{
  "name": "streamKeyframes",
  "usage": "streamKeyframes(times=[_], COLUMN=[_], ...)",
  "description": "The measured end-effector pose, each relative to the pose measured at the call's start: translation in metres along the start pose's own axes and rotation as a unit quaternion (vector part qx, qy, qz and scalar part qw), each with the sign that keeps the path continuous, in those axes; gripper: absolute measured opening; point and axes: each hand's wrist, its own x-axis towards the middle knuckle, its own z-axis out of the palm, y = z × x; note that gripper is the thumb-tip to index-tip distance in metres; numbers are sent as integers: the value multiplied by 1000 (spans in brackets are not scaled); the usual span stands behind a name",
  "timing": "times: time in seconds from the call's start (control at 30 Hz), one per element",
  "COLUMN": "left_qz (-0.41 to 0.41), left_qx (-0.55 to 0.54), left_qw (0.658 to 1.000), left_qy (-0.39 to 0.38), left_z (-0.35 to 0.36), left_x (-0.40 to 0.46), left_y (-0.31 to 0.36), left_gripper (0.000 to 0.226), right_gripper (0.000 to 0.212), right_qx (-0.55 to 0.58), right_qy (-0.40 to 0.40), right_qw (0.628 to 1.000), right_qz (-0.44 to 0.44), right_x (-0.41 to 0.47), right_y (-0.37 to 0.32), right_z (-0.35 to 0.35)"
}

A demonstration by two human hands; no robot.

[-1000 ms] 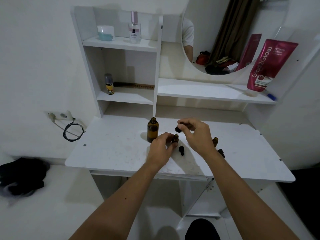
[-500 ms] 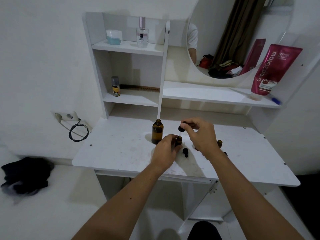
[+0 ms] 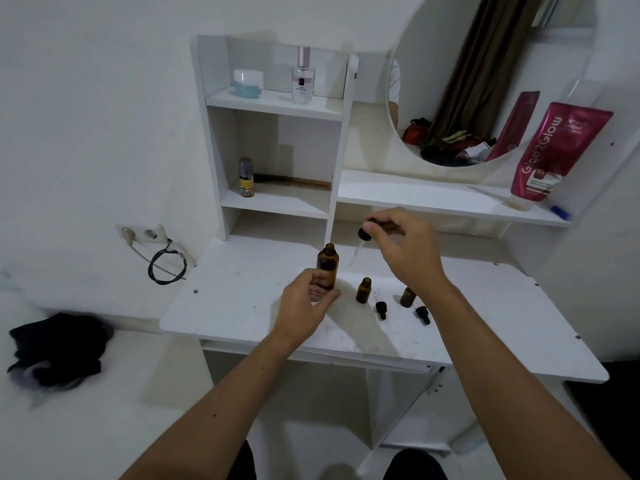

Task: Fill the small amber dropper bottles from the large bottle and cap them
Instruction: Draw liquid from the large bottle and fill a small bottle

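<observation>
My left hand point(image 3: 304, 303) curls around the lower body of the big bottle point(image 3: 327, 268), which stands upright and uncapped on the table point(image 3: 242, 299), toward the far middle. My right hand point(image 3: 405, 251) is raised just right of its neck, thumb and fingertips pinching the black rubber bulb of a dropper point(image 3: 362, 240) whose thin glass tube hangs down and left, clear of the bottle's mouth.

Nearer me, to the right, one small bottle point(image 3: 363, 290) stands open, and a second small bottle point(image 3: 408, 296) stands further right, partly behind my right wrist. Two dropper caps point(image 3: 381, 308) lie on the table just in front of them.

The glass feels like the sort to be smooth and a bit slick, so I judge a grip low on the big bottle's body steadies it best. The small ones look light and tippy; I would pin each by its sides while filling. The glass tube is likely fragile, so I handle the dropper only by its bulb and collar.
</observation>
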Motion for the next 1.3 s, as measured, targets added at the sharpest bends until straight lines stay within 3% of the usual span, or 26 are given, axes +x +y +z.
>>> streamKeyframes(times=[0.13,0.33,0.53,0.73,1.03,1.3], left_qz=[-20,-62,-49,-33,-42,-43], left_qx=[6,27,35,44,55,64], left_qw=[998,998,998,998,998,997], left_qy=[57,18,2,9,6,7], left_z=[-12,-6,-7,-8,-6,-6], left_x=[10,25,27,26,27,29], left_y=[-4,-12,-11,-13,-16,-17], left_gripper=[35,62,46,42,43,44], right_gripper=[15,15,16,16,6,3], right_qx=[39,60,36,8,12,4], right_qy=[23,33,-7,-79,-76,-58], right_qw=[999,998,999,996,993,996], right_qz=[-4,-6,-8,49,91,70], right_x=[14,28,27,20,11,11], right_y=[-15,-21,-14,5,21,22], right_z=[8,20,36,56,75,78])
